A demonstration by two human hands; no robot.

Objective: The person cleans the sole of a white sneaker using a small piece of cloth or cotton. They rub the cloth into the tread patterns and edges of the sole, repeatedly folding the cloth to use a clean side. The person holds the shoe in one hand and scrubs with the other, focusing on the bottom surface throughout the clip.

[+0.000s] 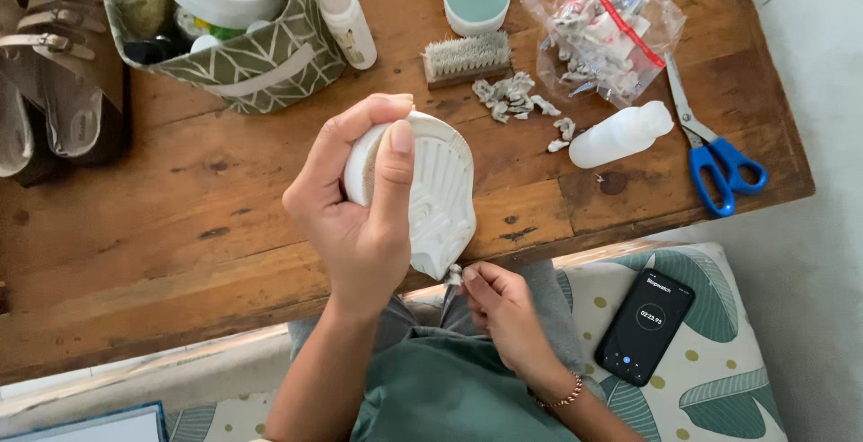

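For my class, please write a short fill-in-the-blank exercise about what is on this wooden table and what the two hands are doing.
1. The left hand grips a white ____, sole facing up.
2. The right hand presses a small wad against the sole's ____ end.
3. The scissors by the table's right edge have ____ handles.
4. A phone lies on the leaf-patterned ____.

Missing words: shoe; lower; blue; cushion

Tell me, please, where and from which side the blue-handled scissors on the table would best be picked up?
Grip the blue-handled scissors by the finger loops, coming from the near table edge. The loops lie closest to the person, near the wooden table's front right corner, while the closed blades point away toward the plastic bag.
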